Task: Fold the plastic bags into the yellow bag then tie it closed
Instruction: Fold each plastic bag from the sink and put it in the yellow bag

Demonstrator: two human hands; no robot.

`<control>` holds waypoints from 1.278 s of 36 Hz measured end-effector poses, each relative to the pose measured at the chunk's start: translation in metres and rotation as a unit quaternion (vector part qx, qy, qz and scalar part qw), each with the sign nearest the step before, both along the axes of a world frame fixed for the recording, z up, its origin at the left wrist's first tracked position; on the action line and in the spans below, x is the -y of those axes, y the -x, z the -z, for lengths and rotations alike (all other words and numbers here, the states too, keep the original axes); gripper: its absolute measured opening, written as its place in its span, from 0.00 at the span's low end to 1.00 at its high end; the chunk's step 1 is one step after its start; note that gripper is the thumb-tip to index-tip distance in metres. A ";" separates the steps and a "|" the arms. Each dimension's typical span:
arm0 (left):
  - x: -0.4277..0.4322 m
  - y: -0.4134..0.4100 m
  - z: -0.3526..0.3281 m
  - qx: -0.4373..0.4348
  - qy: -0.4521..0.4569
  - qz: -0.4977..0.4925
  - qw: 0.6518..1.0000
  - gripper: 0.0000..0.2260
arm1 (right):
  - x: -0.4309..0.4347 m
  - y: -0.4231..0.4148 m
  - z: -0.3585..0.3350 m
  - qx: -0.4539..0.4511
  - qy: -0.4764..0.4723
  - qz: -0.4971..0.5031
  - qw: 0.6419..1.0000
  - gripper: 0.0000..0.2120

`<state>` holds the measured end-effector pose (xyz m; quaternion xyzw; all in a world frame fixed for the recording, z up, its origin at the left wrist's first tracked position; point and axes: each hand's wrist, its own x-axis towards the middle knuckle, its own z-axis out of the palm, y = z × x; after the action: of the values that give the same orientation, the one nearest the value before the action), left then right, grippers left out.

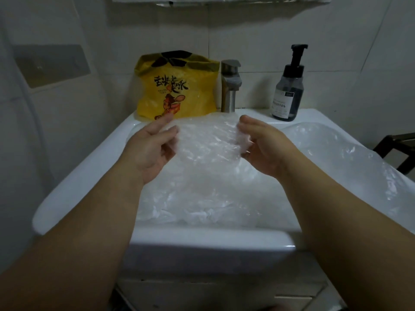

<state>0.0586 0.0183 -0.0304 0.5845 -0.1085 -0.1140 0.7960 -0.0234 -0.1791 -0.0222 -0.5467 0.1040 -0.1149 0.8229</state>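
Yellow bag point(177, 90), black lettering

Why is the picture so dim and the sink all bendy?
Head view: dim grey light; the wide lens bows the sink rim; the clear plastic bag between left hand and right hand glints, slightly blurred.

Only the person's arms are showing. The left arm point(89, 221) and right arm point(348, 221) are running bare along their whole visible length, broad near the camera and narrowing toward the wrists. The left grip point(152, 147) and right grip point(262, 149) are likewise showing bare.
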 end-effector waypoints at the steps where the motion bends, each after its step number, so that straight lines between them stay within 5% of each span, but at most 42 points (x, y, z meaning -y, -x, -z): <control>1: 0.001 0.002 0.001 0.011 -0.021 -0.007 1.000 0.15 | -0.001 0.000 0.001 -0.011 0.033 -0.017 0.999 0.24; 6: 0.003 0.004 0.008 0.109 -0.132 -0.084 0.982 0.23 | -0.004 0.002 0.004 -0.050 0.159 -0.010 0.986 0.30; 9: 0.003 0.004 0.012 0.216 -0.244 -0.162 0.932 0.20 | -0.004 0.001 0.009 -0.079 0.354 0.057 0.930 0.24; 11: 0.003 0.004 0.014 0.247 -0.277 -0.188 0.909 0.15 | -0.001 0.000 0.011 -0.076 0.399 0.089 0.909 0.19; 14: 0.003 0.007 0.014 0.265 -0.305 -0.197 0.893 0.05 | 0.002 -0.001 0.011 -0.048 0.428 0.118 0.895 0.10; 16: 0.004 0.004 0.014 0.223 -0.287 -0.180 0.914 0.07 | 0.001 -0.002 0.008 -0.034 0.398 0.120 0.909 0.06; 19: 0.006 0.003 0.009 0.098 -0.129 -0.102 0.981 0.07 | -0.001 -0.003 0.004 -0.001 0.242 0.130 0.961 0.06; 23: 0.012 0.006 0.002 0.031 -0.020 -0.033 0.999 0.03 | -0.003 -0.006 0.001 0.031 0.077 0.102 0.991 0.07; 25: 0.012 0.007 0.002 0.037 -0.049 -0.063 0.996 0.03 | -0.004 -0.006 0.004 0.019 0.154 0.126 0.980 0.08; 28: 0.008 0.000 0.008 0.086 -0.183 -0.155 0.967 0.06 | -0.002 -0.007 0.010 0.018 0.367 0.180 0.913 0.09; 30: 0.004 -0.003 0.014 0.142 -0.280 -0.213 0.925 0.16 | 0.001 -0.007 0.011 0.026 0.401 0.176 0.899 0.10; 33: 0.003 0.002 0.013 0.215 -0.274 -0.204 0.915 0.31 | 0.003 -0.006 0.009 0.019 0.416 0.148 0.897 0.09; 37: 0.004 0.014 0.010 0.218 -0.341 -0.056 0.913 0.35 | 0.000 -0.003 0.007 0.030 0.368 0.109 0.923 0.10; 40: 0.007 0.020 0.011 0.177 -0.400 0.069 0.897 0.18 | 0.001 -0.003 0.003 0.015 0.221 0.084 0.972 0.16; 46: 0.014 0.021 0.011 0.120 -0.315 0.117 0.934 0.07 | 0.005 0.000 -0.006 -0.039 -0.005 0.031 0.999 0.51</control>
<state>0.0379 0.0046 -0.0411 0.7978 -0.2294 -0.1638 0.5330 -0.0234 -0.1845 -0.0160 -0.5429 0.1536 -0.1178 0.8172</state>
